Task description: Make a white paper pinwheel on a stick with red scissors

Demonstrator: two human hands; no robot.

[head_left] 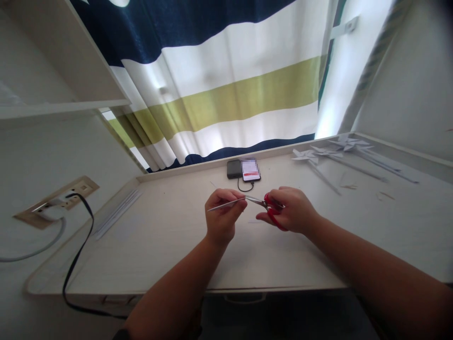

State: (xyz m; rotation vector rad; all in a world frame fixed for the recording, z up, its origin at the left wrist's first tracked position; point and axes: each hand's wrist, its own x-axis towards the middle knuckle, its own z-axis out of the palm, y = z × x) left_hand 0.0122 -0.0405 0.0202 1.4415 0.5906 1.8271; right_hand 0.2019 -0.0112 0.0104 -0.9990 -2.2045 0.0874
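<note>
My left hand (222, 219) is closed in a pinch on a thin white paper piece (225, 205), seen nearly edge-on, which points out to the left. A pair of scissors (273, 218) with red handles is in my right hand (297, 208), fingers and thumb at the loops. Its blades reach left to the left fingertips, at the right end of the paper piece; whether they are around it I cannot tell. Both hands are raised over the white desk (170, 250). A slim pale strip (254, 221) lies on the desk below the scissors.
White paper pinwheels (307, 157) on sticks lie at the back right, with small scraps (348, 187) near them. Several white paper sticks (118, 212) rest at the left. A phone (250, 170) is cabled to a dark box (234, 169) at the back. A black cord (76, 264) hangs at left.
</note>
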